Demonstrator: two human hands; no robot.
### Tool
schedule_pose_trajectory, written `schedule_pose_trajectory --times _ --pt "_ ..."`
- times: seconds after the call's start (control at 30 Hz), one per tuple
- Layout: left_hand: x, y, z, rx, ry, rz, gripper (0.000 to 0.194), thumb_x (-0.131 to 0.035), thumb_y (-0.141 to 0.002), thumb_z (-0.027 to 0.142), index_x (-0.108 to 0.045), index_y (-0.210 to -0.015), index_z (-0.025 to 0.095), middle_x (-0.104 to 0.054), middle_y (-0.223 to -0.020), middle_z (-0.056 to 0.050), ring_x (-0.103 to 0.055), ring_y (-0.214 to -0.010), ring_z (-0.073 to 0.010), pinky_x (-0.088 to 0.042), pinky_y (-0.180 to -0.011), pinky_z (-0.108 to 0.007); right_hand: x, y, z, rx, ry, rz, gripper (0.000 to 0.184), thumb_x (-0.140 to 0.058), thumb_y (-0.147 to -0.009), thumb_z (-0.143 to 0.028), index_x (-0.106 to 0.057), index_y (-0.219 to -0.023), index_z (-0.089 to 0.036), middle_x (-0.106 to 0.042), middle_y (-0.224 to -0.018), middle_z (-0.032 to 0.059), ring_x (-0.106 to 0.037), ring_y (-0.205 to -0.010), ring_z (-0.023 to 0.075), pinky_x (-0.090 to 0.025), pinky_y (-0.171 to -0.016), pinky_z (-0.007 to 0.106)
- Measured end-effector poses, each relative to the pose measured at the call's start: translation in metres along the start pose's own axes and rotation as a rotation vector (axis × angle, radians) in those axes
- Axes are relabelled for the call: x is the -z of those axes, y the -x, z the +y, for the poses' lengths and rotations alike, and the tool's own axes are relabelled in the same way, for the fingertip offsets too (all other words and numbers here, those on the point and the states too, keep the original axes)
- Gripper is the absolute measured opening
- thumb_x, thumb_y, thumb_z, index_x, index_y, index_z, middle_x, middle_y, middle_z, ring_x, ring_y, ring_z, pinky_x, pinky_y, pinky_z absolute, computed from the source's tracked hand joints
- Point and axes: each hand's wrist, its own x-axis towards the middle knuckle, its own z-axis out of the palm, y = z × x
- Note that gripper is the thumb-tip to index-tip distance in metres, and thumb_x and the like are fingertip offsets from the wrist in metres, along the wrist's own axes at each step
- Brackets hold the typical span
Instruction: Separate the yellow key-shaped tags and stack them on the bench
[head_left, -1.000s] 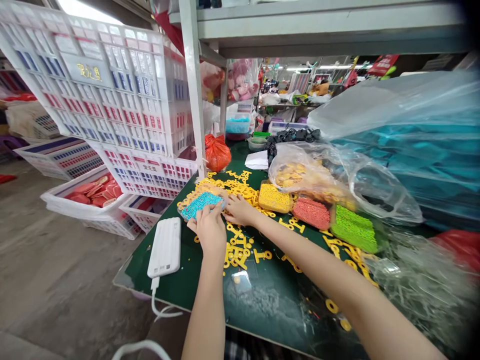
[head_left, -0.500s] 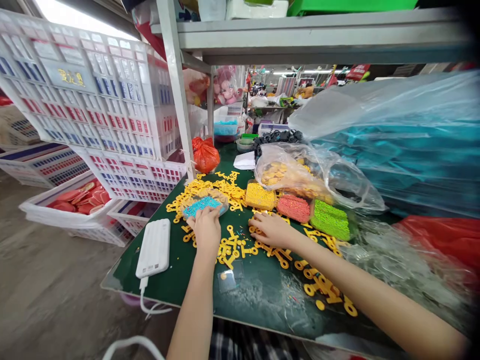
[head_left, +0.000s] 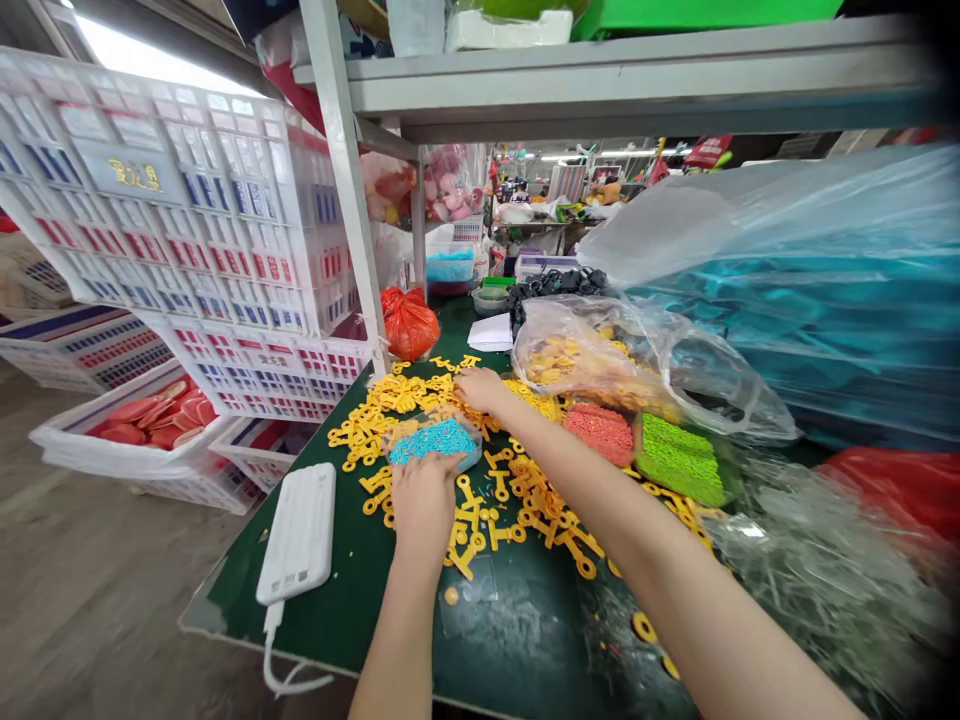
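My left hand (head_left: pixel 422 503) rests on the green table (head_left: pixel 352 590) with its fingers curled against the near rim of a clear dish of blue beads (head_left: pixel 435 440). My right hand (head_left: pixel 480 388) reaches farther back, palm down on the heap of yellow plastic pieces (head_left: pixel 390 400); its fingertips are buried among them. More yellow pieces (head_left: pixel 517 495) lie scattered under my right forearm. Dishes of yellow beads (head_left: pixel 541 402), red beads (head_left: pixel 600 432) and green beads (head_left: pixel 679 458) stand in a row to the right.
A white power bank (head_left: pixel 298 533) with a cable lies at the table's left edge. Stacked white crates (head_left: pixel 187 220) stand to the left, a metal shelf post (head_left: pixel 352 190) beside them. Plastic bags (head_left: pixel 637 350) and a red bag (head_left: pixel 409 322) sit behind; clear wrappers (head_left: pixel 825 570) are heaped at right.
My right hand has moved from the scattered pieces near the table's middle back to the far yellow heap. My left hand stays at the blue bead dish. The view shifted slightly.
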Motion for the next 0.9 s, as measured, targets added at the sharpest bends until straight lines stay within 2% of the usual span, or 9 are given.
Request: schedule_pose_trajectory --times 0.17,0.33,0.5,0.67,0.77,0.9 --pt "0.003 0.001 -0.009 0.107 -0.054 0.050 0.029 -0.055 -0.090 0.018 -0.075 -0.104 0.034 -0.074 -0.099 -0.004 -0.064 -0.091 -0.0287 -0.043 -0.082 -0.043 -0.028 -0.024 -0.011 -0.083 0.017 -0.037 0.035 -0.056 -0.094 -0.038 -0.055 -0.123 -0.017 -0.058 -0.122 0.0096 -0.060 -0.103 0.0223 -0.052 -0.087 0.044" --pt "0.004 0.002 -0.008 0.155 -0.047 0.044 0.031 -0.054 -0.089 0.018 -0.073 -0.108 0.033 -0.074 -0.103 -0.004 -0.063 -0.096 -0.0302 -0.042 -0.087 -0.046 -0.036 -0.009 -0.024 -0.073 0.040 -0.025 0.039 -0.053 -0.095 -0.040 -0.052 -0.128 -0.018 -0.054 -0.128 0.0106 -0.057 -0.109 0.0244 -0.049 -0.090 0.046" --pt "0.000 0.003 -0.013 0.134 -0.043 0.100 0.031 -0.051 -0.089 0.017 -0.072 -0.108 0.028 -0.073 -0.103 -0.007 -0.064 -0.096 -0.0304 -0.042 -0.083 -0.044 -0.033 0.037 -0.031 0.125 0.060 0.011 0.031 -0.037 -0.100 -0.026 -0.054 -0.121 -0.011 -0.054 -0.123 0.0152 -0.055 -0.108 0.0257 -0.045 -0.091 0.040" --pt "-0.002 0.003 -0.012 0.130 -0.053 0.139 0.030 -0.050 -0.089 0.016 -0.071 -0.107 0.027 -0.074 -0.103 -0.007 -0.065 -0.097 -0.0298 -0.042 -0.082 -0.041 -0.030 0.095 -0.027 0.303 0.040 0.037 0.023 -0.041 -0.098 -0.024 -0.058 -0.110 -0.014 -0.056 -0.115 0.0147 -0.054 -0.102 0.0246 -0.042 -0.090 0.036" --pt "0.001 0.001 -0.006 0.128 -0.052 0.123 0.031 -0.048 -0.089 0.015 -0.070 -0.109 0.026 -0.073 -0.108 -0.007 -0.064 -0.099 -0.0294 -0.041 -0.084 -0.042 -0.032 0.131 -0.022 0.334 -0.002 0.069 0.024 -0.041 -0.099 -0.028 -0.058 -0.108 -0.015 -0.057 -0.113 0.0127 -0.055 -0.099 0.0237 -0.042 -0.088 0.036" --pt "0.001 0.000 0.000 0.157 -0.067 0.090 0.032 -0.047 -0.090 0.015 -0.069 -0.110 0.025 -0.071 -0.111 -0.008 -0.062 -0.102 -0.0300 -0.040 -0.087 -0.044 -0.037 0.171 -0.009 0.281 -0.084 0.129 0.025 -0.040 -0.099 -0.027 -0.059 -0.111 -0.016 -0.057 -0.118 0.0156 -0.055 -0.101 0.0255 -0.042 -0.090 0.039"
